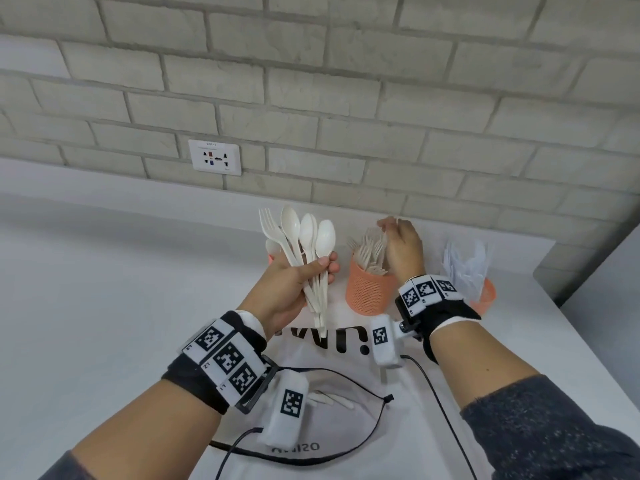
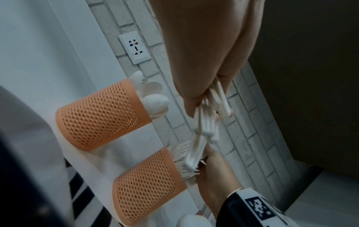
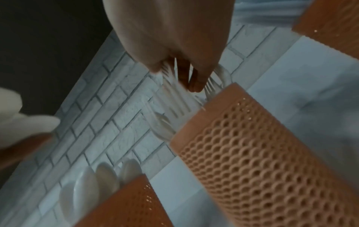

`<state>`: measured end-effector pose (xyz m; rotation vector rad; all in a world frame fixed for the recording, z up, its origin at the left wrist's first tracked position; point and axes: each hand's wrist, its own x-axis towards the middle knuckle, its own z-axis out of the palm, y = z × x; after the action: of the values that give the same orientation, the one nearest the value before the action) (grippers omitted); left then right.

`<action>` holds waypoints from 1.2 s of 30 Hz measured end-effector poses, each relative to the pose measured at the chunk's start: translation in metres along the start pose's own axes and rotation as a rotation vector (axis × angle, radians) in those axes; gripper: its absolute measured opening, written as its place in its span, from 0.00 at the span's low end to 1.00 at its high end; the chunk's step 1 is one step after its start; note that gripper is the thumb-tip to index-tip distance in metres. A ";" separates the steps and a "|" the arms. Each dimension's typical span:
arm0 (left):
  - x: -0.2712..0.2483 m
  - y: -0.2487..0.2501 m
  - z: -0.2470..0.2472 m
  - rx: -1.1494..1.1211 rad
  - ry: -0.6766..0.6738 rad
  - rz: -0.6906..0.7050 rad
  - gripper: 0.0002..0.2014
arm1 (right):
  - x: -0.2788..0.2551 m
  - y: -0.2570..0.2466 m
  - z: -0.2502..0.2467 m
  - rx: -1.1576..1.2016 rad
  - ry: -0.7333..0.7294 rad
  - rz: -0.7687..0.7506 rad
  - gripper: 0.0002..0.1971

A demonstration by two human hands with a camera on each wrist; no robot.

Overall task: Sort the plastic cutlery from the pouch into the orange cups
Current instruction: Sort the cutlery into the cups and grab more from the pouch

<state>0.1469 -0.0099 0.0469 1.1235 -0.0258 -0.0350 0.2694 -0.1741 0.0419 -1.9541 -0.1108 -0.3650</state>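
My left hand (image 1: 304, 275) grips a fanned bundle of white plastic spoons with one fork (image 1: 304, 237), held upright above the pouch; the handles (image 2: 205, 122) stick out below my palm. My right hand (image 1: 403, 247) hangs over the middle orange mesh cup (image 1: 369, 292), which is full of forks (image 1: 370, 251). Its thumb and fingertips (image 3: 192, 79) pinch the head of a fork there. The left orange cup (image 2: 101, 116) holds spoons and is mostly hidden behind my left hand in the head view. The white drawstring pouch (image 1: 329, 375) lies flat in front, with a few handles (image 1: 329, 398) at its mouth.
A third orange cup (image 1: 485, 296) at the right holds crumpled clear plastic (image 1: 465, 261). The cups stand in a row near the brick wall (image 1: 346, 98), which has a socket (image 1: 214, 156). The white counter's edge (image 1: 588, 341) runs close on the right. Black cables trail over the pouch.
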 end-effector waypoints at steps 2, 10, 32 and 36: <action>-0.001 0.000 0.001 -0.016 -0.009 0.012 0.09 | 0.000 0.005 0.002 -0.168 -0.072 0.003 0.17; -0.004 -0.001 0.006 0.111 0.026 0.025 0.12 | -0.015 -0.041 -0.004 0.004 -0.002 -0.364 0.21; -0.022 -0.001 0.015 0.085 0.010 0.001 0.10 | -0.043 -0.115 -0.058 0.189 0.036 -0.459 0.20; -0.025 0.002 0.016 -0.037 -0.004 -0.022 0.14 | -0.031 -0.084 -0.059 0.004 0.224 -0.551 0.17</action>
<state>0.1217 -0.0224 0.0555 1.0866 -0.0159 -0.0573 0.2076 -0.1917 0.1279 -1.8414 -0.5073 -0.9387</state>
